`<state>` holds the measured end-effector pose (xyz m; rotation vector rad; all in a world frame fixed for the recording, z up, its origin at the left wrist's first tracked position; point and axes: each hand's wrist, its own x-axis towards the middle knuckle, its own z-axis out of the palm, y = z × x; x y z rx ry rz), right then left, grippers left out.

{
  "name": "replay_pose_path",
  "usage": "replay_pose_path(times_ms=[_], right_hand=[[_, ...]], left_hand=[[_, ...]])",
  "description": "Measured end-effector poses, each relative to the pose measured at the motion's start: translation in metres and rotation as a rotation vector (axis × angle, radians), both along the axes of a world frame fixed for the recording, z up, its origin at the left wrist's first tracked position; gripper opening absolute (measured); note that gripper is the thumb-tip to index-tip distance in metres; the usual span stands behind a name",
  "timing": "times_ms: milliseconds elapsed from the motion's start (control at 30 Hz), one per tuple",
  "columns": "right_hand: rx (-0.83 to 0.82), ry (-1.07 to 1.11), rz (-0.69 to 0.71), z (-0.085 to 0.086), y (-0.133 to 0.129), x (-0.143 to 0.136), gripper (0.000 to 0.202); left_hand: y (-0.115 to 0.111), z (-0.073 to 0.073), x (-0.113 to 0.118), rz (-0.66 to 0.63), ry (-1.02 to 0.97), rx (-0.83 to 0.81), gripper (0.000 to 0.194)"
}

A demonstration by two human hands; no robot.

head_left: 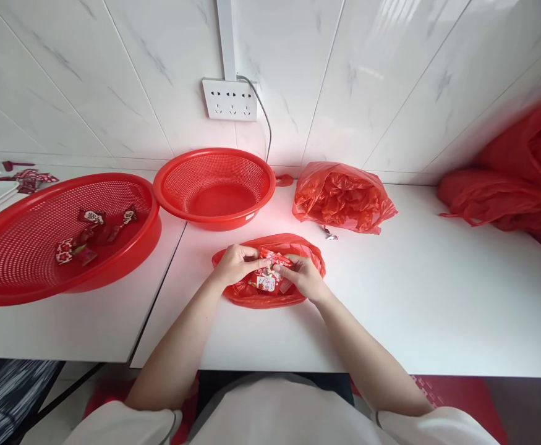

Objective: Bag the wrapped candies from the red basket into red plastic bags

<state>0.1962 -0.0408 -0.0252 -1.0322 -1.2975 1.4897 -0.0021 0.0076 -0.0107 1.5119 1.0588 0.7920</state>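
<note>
Both my hands meet over an open red plastic bag (pixel 270 303) on the white table. My left hand (pixel 238 264) pinches the left side of a small red packet (pixel 274 254) between thumb and fingers. On its right side, my right hand (pixel 303 276) grips the same packet, thumb and fingers closed. Beneath them, a red-and-white printed packet (pixel 265 283) lies inside the bag. My fingers cover part of what is held, so its exact contents cannot be made out.
A large red basket (pixel 112 262) at left holds several small dark-red packets (pixel 91 216). Behind my hands stands another red basket (pixel 214 219). A stuffed red plastic bag (pixel 344 198) is right of it, near a scrap of wrapper (pixel 329 234). More red bags (pixel 497 194) lie far right.
</note>
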Motion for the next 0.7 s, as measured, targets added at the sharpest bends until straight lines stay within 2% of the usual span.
replay_pose_path(times_ms=[100, 233, 300, 467, 700], right_hand=[[-0.010, -0.011, -0.119, -0.0039, 0.0008, -0.0014, 0.030], [-0.016, 0.166, -0.311, -0.0067, 0.0032, -0.0036, 0.035], [-0.013, 0.208, -0.351, -0.0061, 0.0038, -0.0043, 0.040], [-0.048, 0.115, -0.282, -0.0026, 0.0019, -0.0029, 0.041], [-0.054, 0.111, -0.212, -0.0046, -0.0005, -0.0026, 0.032]], left_hand=[[-0.0013, 0.0012, 0.0042, -0.070, -0.036, 0.000, 0.028], [-0.0008, 0.0000, 0.0065, -0.160, -0.077, -0.105, 0.037], [-0.0009, -0.0004, 0.0075, -0.132, -0.090, -0.146, 0.039], [0.0003, 0.0033, 0.0064, 0.082, -0.234, -0.157, 0.035], [0.0026, 0.0028, 0.0011, 0.053, -0.206, -0.113, 0.036]])
